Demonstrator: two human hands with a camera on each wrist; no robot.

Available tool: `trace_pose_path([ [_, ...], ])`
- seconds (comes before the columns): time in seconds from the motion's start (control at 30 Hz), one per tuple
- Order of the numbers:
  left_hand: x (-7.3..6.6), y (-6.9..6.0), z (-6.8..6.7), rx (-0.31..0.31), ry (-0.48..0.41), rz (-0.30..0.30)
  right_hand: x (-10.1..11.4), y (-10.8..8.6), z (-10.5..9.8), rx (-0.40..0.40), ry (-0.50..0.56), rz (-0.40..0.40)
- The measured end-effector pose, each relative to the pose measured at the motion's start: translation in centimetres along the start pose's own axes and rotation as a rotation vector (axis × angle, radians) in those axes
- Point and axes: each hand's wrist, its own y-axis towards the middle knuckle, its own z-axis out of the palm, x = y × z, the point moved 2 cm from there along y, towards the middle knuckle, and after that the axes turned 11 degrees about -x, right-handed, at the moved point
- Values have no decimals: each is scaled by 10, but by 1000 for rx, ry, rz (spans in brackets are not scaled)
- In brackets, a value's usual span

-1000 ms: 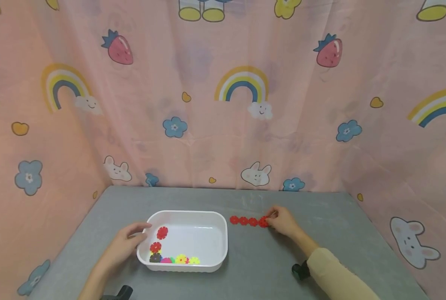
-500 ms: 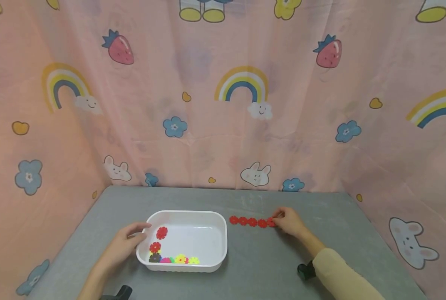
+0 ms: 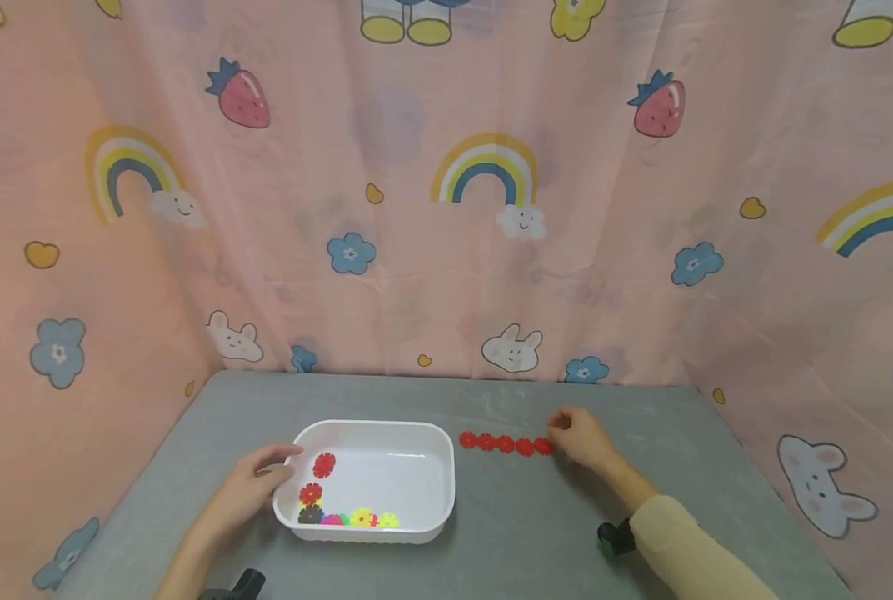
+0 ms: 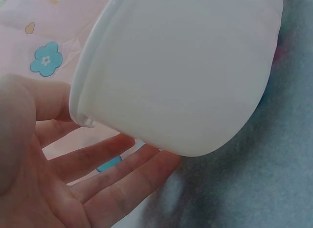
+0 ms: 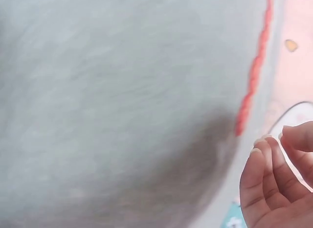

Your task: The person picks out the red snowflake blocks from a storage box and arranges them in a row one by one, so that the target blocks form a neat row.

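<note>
The right hand (image 3: 580,437) has its fingers bent, with the thumb just apart from the fingertips and nothing visible between them; the right wrist view cuts that hand off at its edge. The left hand (image 3: 247,483) has its fingers fairly straight and spread against the outside of the white tray (image 3: 375,422), the thumb meeting the rim. In the head view its lower fingers are hidden.

Just beside the right fingertips lies the row of red discs (image 3: 506,444), five notched, flower-like pieces set side by side on the grey tabletop (image 3: 521,533), to the right of the tray. Seen from the right wrist, the row is a thin, blurred, wavy strip; whether the pieces interlock cannot be told.

In the tray, two red discs (image 3: 324,465) show near the left end, while yellow, pink and black pieces (image 3: 362,517) overlap along the near wall, partly hidden by it.

A narrow gap parts the tray from the row. Tabletop stretches in front of the row and behind it, back to the pink patterned cloth (image 3: 446,292). The right sleeve (image 3: 694,550) runs off the bottom.
</note>
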Motion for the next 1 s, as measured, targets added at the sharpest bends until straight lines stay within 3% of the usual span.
trace_pose_path([
  [0.17, -1, -1, -2, 7, -3, 0, 28, 0, -4, -5, -16, -60],
  [0.5, -1, 0, 0, 10, 13, -4, 78, -13, 3, -24, 58, -149],
  [0.77, 0, -2, 0, 4, 5, 7, 114, -23, 24, -17, 84, -121],
  [1.0, 1, 0, 1, 3, 18, 6, 141, -30, 44, 7, 110, -216],
])
